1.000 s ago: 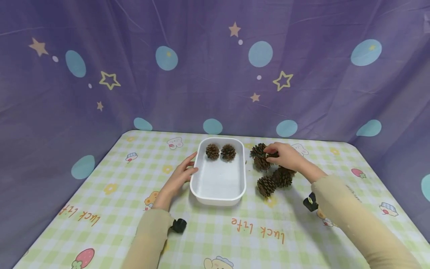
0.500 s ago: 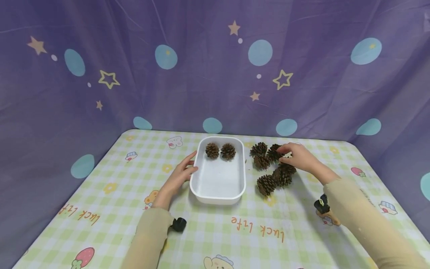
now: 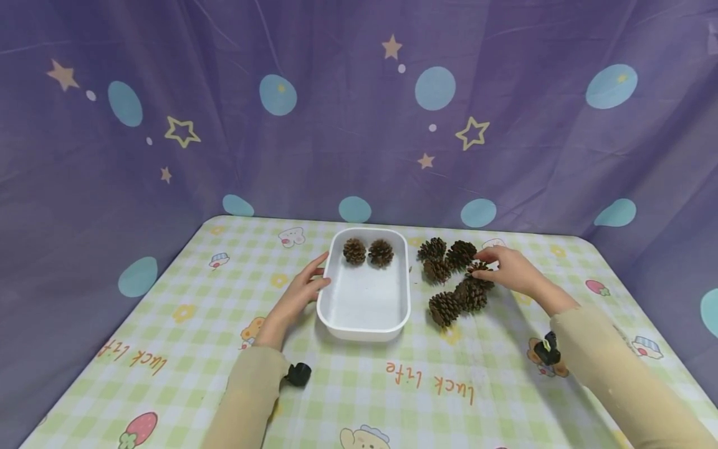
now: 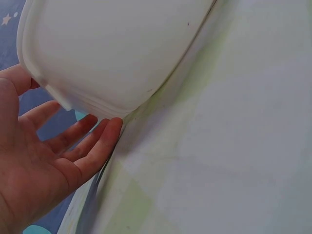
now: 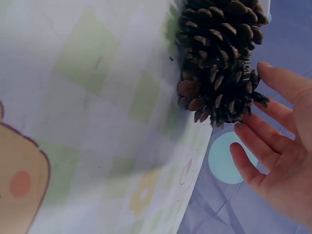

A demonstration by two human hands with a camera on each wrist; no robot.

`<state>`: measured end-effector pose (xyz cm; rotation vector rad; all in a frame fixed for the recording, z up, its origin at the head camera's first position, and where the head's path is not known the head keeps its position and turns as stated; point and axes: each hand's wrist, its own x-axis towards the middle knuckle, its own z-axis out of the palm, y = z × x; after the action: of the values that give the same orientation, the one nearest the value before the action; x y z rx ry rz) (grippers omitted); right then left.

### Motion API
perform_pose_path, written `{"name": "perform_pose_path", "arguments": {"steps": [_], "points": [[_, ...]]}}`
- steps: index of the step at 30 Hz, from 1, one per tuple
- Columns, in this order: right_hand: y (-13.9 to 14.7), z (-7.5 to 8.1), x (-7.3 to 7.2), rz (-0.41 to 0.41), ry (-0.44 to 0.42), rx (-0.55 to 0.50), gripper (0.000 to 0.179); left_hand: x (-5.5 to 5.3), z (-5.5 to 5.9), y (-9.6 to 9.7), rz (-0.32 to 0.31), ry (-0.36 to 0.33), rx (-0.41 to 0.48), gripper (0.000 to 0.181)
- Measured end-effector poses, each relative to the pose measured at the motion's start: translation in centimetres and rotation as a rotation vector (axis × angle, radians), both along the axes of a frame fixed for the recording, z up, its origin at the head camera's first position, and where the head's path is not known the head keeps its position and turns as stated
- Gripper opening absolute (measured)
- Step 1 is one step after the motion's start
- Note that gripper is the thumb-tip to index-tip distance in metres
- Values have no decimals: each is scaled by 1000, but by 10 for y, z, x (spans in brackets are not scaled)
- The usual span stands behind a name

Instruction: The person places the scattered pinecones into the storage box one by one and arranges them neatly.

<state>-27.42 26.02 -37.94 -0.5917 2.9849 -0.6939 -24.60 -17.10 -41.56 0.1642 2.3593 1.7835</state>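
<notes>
A white rectangular tub (image 3: pixel 367 305) holds two pine cones (image 3: pixel 367 252) side by side at its far end. My left hand (image 3: pixel 301 293) touches the tub's left side, with the fingers spread along its outer wall in the left wrist view. To the right, my right hand (image 3: pixel 513 271) has its thumb and fingers on either side of a pine cone (image 3: pixel 480 269) in the cluster. In the right wrist view that cone (image 5: pixel 224 92) lies against another, and the relaxed fingertips (image 5: pixel 239 126) are right at its scales.
Several more pine cones (image 3: pixel 443 308) lie clustered right of the tub. The table wears a green checked cloth (image 3: pixel 336 393) with printed cartoons and lettering. A purple curtain (image 3: pixel 359 174) with stars and blue ovals hangs behind and at both sides.
My right hand has moved right, away from the cones at the back of the cluster to one on its right side. The left hand and the tub stay in place.
</notes>
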Motion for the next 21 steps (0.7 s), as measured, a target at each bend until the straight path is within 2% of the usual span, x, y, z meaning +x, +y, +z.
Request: {"name": "perform_pose_path", "arguments": {"steps": [9,21], "points": [[2,-6,5,-32,-17,-17,53,-2,-3,-1,-6,7,7,62],[5,-13,3,-16,20,-30,53,-2,-3,0,-3,5,12,61]]}}
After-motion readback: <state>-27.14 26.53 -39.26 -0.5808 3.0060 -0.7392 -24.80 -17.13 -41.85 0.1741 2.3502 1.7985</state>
